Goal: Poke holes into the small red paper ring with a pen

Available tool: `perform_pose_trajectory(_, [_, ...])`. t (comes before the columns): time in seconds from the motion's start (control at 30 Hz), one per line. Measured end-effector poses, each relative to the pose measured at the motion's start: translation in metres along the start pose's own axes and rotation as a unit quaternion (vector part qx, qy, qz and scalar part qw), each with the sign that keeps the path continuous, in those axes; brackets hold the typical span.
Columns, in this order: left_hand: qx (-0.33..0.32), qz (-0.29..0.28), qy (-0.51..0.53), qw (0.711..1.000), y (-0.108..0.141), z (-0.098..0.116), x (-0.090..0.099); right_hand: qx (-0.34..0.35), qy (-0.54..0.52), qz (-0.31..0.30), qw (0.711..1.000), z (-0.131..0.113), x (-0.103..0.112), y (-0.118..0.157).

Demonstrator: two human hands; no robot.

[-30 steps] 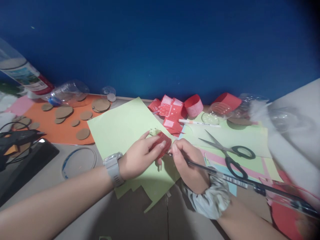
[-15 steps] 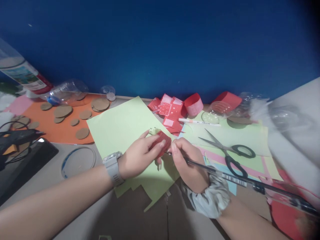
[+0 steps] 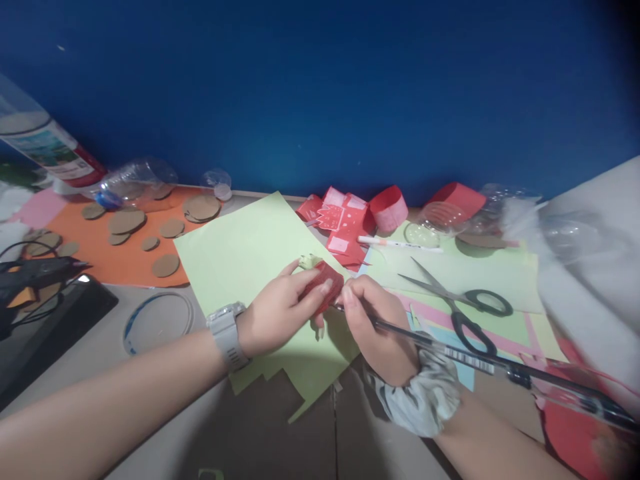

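Observation:
My left hand (image 3: 280, 310), with a grey watch on its wrist, is closed on a small red textured piece (image 3: 329, 283). A pale green piece (image 3: 310, 261) with a notched edge sticks out at its top; whether the two are joined I cannot tell. In a pinch, my right hand (image 3: 377, 327) holds a black pen (image 3: 440, 347) with a barcode label, its tip end at the red piece's lower right edge. My fingers hide part of the red piece. Both hands are over a light green paper sheet (image 3: 240, 247) with a jagged cut lower edge.
Black-handled scissors (image 3: 455, 300) lie open on stacked coloured paper at the right. Red paper pieces (image 3: 345, 223) and a white marker (image 3: 400, 244) are behind my hands. Cardboard discs (image 3: 165, 265) lie on orange paper (image 3: 100, 257) at the left, near a tape roll (image 3: 157, 323) and clear bottle (image 3: 135, 181).
Hardly anything differs. The view has shifted very slightly; both hands keep the same hold on the red piece and the pen.

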State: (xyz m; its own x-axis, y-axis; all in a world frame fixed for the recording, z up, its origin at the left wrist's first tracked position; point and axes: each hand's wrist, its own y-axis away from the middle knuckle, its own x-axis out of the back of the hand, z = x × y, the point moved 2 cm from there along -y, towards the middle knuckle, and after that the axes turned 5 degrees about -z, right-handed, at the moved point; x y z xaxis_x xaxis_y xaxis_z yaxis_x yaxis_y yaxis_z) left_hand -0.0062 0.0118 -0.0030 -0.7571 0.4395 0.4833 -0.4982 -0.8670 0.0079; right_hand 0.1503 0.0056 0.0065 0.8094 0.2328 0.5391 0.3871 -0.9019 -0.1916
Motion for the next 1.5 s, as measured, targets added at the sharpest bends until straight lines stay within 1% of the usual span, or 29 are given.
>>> perform_pose_trajectory(0.1, [-0.008, 0.007, -0.004, 1.000, -0.0004, -0.0001, 0.0000, 0.009, -0.007, -0.033, 0.999, -0.0017, -0.0011, -0.0001])
perform_pose_trajectory(0.3, [0.000, 0.003, -0.002, 1.000, -0.0001, -0.0001, -0.0004, 0.004, 0.001, -0.005, 1.000, -0.0028, 0.0005, 0.0010])
perform_pose_trajectory(0.47, [0.001, 0.010, -0.012, 1.000, 0.0002, -0.0003, 0.0001, 0.025, -0.017, -0.047, 0.998, -0.0050, -0.0025, 0.0008])
perform_pose_trajectory(0.5, [0.001, 0.010, -0.012, 1.000, 0.0002, -0.0004, 0.0002, 0.027, -0.017, -0.047, 0.998, -0.0051, -0.0026, 0.0007])
perform_pose_trajectory(0.67, [-0.004, 0.001, -0.001, 1.000, -0.0004, -0.0011, 0.0001, 0.018, -0.004, -0.001, 1.000, -0.0043, -0.0004, 0.0006])
perform_pose_trajectory(0.83, [-0.007, 0.005, -0.005, 1.000, -0.0004, -0.0005, 0.0003, 0.027, 0.001, -0.024, 0.999, -0.0077, -0.0018, 0.0007])
perform_pose_trajectory(1.03, [-0.004, -0.002, -0.003, 1.000, 0.0003, -0.0005, 0.0001, 0.012, 0.007, 0.008, 1.000, -0.0076, -0.0011, 0.0005])
perform_pose_trajectory(1.23, [-0.003, 0.007, -0.006, 1.000, 0.0001, -0.0006, 0.0011, 0.034, 0.009, -0.042, 0.998, -0.0084, -0.0034, 0.0010])
perform_pose_trajectory(1.37, [-0.008, -0.002, 0.005, 1.000, -0.0001, -0.0006, 0.0006, 0.021, 0.010, 0.005, 1.000, -0.0062, -0.0017, 0.0002])
perform_pose_trajectory(1.4, [-0.008, -0.002, 0.006, 1.000, -0.0001, -0.0005, 0.0006, 0.020, 0.008, 0.005, 1.000, -0.0060, -0.0017, -0.0001])
perform_pose_trajectory(1.5, [-0.005, 0.010, 0.002, 1.000, 0.0004, 0.0001, 0.0013, 0.041, 0.003, -0.035, 0.999, -0.0065, -0.0031, 0.0000])
